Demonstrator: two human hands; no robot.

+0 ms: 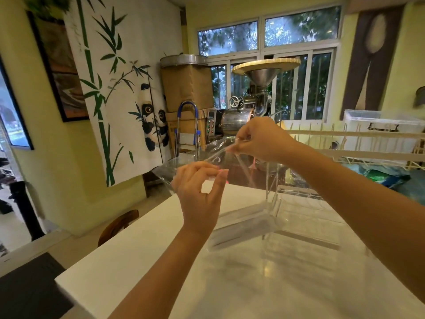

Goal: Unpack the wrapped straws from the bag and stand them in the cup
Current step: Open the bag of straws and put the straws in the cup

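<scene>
I hold a clear plastic bag (250, 223) in the air above the white table (147, 261), and its lower end reaches down to the tabletop. My left hand (199, 192) pinches the bag's upper edge between thumb and fingers. Higher and to the right, my right hand (259, 139) pinches the opposite edge, so the mouth is stretched between both hands. Thin wrapped straws (268, 180) show faintly through the plastic below my right hand. I cannot make out a cup.
A wooden chair back (119, 223) stands at the table's left edge. Behind the table are a metal roasting machine (243, 116), a cardboard-wrapped drum (186, 86) and a wooden rack (358, 143) with a white storage box (381, 130) at the right.
</scene>
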